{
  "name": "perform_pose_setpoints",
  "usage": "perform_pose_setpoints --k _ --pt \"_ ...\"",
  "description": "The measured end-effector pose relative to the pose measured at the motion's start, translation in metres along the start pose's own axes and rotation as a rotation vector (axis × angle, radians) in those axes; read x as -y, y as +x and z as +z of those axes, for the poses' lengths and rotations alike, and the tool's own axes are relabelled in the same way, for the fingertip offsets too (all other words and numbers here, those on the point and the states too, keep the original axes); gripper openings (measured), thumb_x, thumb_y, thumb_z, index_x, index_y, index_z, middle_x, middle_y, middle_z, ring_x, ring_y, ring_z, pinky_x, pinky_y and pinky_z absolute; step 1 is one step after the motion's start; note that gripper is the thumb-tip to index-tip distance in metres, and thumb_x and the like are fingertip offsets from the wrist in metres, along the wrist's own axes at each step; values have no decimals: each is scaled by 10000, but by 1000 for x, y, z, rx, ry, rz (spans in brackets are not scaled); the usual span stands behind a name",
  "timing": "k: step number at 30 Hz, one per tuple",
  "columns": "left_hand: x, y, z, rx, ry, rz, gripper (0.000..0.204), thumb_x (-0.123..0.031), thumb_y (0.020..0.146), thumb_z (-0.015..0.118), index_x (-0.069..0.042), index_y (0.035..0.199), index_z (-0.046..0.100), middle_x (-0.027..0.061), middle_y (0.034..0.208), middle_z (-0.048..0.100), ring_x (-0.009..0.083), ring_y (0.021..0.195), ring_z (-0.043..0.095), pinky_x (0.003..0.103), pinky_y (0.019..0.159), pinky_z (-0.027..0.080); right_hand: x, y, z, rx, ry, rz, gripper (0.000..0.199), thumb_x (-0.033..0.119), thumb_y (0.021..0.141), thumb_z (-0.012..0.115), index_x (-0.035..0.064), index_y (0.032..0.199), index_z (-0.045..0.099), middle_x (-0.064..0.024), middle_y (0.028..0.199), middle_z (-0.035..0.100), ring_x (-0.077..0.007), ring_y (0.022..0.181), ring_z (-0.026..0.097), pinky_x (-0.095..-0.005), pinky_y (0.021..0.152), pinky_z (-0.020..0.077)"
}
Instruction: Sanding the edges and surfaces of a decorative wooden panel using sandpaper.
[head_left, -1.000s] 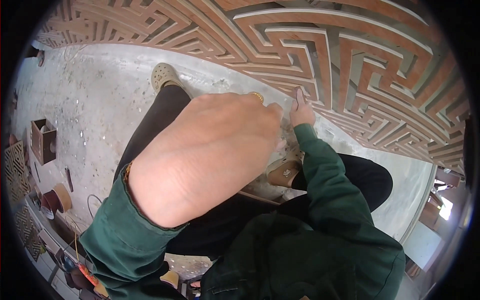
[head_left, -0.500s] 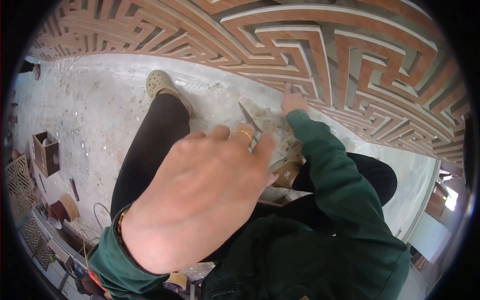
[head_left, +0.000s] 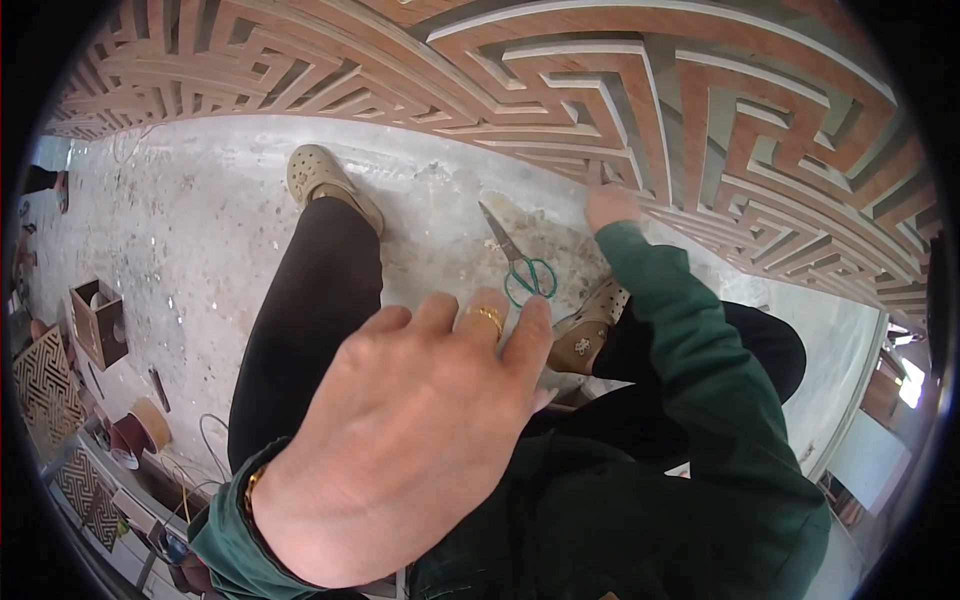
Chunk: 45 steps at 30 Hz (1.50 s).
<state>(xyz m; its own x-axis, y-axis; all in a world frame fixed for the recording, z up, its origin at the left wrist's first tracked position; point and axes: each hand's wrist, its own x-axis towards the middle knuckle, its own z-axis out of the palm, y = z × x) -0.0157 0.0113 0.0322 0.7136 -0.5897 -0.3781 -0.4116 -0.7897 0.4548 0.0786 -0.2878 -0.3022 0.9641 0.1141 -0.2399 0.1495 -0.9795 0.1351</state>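
Head view: fretwork panel (head_left: 640, 110), openings cut, remainder unclear. Right hand (head_left: 612, 206) at its edge, left hand (head_left: 410, 420) half-curled; cannot tell whether either grip holds anything. Scissors (head_left: 513, 250) lie unheld.

And there's a lane, bare grey concrete floor (head_left: 430, 235) between the perforated beige left clog (head_left: 328, 178) and the green-handled metal scissors (head_left: 515, 253)! Ahead, the brown slotted wooden panel (head_left: 600, 28) walls it off; the beige right clog (head_left: 592, 325) crowds the right, and the person's bare left hand (head_left: 415, 425) blocks the near side
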Motion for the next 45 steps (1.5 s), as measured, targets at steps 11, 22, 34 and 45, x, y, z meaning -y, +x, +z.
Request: perform_pose_setpoints --k 11,22,34,45 --pt "-2 -1 0 -54 31 11 421 -239 824 650 -24 1172 551 116 969 590 276 832 589 371 727 491 38 16 -9 70 2 35 389 191 933 371 41 1283 450 -192 852 678 -325 753 679 -487 639 524" --pt "-4 -4 3 -21 34 10 414 -246 836 636 -28 1177 549 116 972 591 264 831 594 355 728 484 85 41 26 38 33 103 445 164 888 420 -17 1294 451 -170 833 686 -311 737 685 -457 609 534" --pt "-11 -1 9 17 23 24 394 -259 859 611 -26 1170 549 145 976 606 314 865 607 385 742 499 59 23 9 -136 62 124 444 161 848 468 -43 1242 462 -151 745 684 -308 672 681 -440 579 537" --pt "10 25 42 -3 75 -117 384 -323 892 574 -28 1139 575 196 953 630 358 927 619 429 771 503 -19 -26 -22 61 562 287 295 254 916 451 82 1126 567 -186 798 651 -244 624 640 -406 527 491"
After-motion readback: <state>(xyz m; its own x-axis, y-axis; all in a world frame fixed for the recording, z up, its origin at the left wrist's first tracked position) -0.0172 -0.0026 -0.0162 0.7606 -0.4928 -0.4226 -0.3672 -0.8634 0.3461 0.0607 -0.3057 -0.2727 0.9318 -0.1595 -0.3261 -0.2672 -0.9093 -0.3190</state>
